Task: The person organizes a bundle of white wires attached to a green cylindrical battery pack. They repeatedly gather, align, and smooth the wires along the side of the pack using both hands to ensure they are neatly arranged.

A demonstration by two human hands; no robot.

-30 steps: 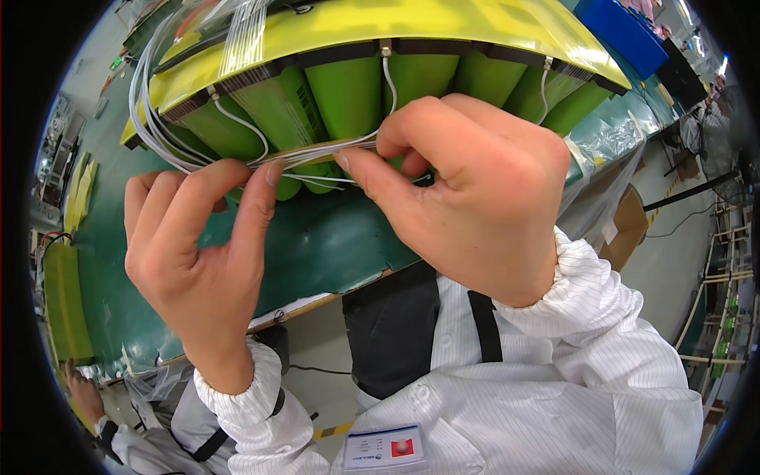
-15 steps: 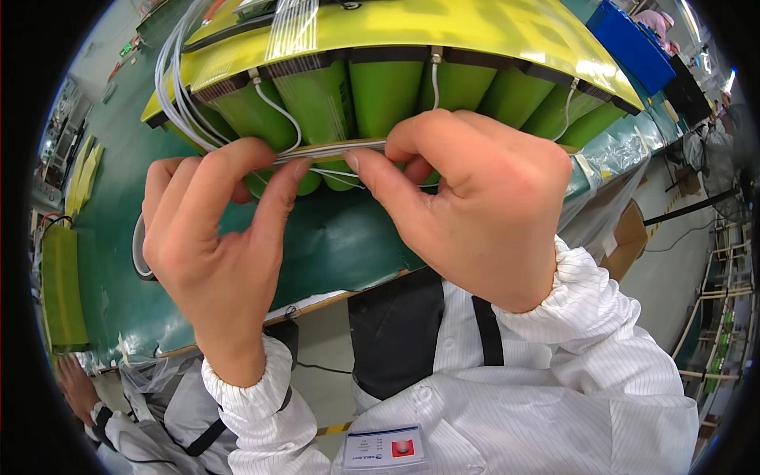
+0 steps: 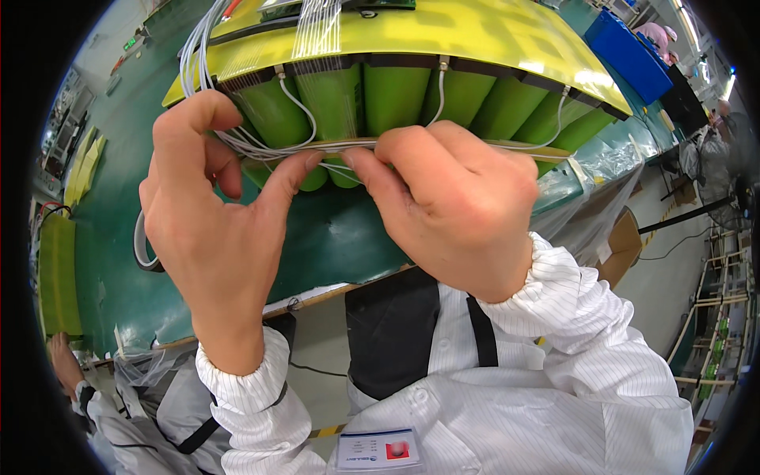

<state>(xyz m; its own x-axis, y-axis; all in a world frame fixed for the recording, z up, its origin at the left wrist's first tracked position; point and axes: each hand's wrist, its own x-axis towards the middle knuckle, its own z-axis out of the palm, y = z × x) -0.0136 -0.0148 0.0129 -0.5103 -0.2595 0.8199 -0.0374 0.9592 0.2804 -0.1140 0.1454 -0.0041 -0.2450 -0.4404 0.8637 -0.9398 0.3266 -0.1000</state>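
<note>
A battery pack of green cylindrical cells (image 3: 396, 95) under a yellow cover sheet (image 3: 443, 36) lies on the green bench mat (image 3: 332, 237). A bundle of thin white wires (image 3: 332, 147) runs along the pack's near edge. My left hand (image 3: 214, 222) pinches the bundle between thumb and fingers at the left. My right hand (image 3: 451, 206) grips the same bundle just to the right, fingertips almost touching the left thumb. More white wires (image 3: 194, 55) loop up the pack's left corner.
A roll of tape (image 3: 142, 245) lies on the mat behind my left hand. Yellow sheets (image 3: 59, 285) sit at the far left. A blue box (image 3: 629, 51) stands at the upper right. Another person's hand and sleeve (image 3: 71, 380) show at the lower left.
Both hands have shifted slightly right and up along the wire bundle; my left fingers now curl over the wires nearer the pack's left corner.
</note>
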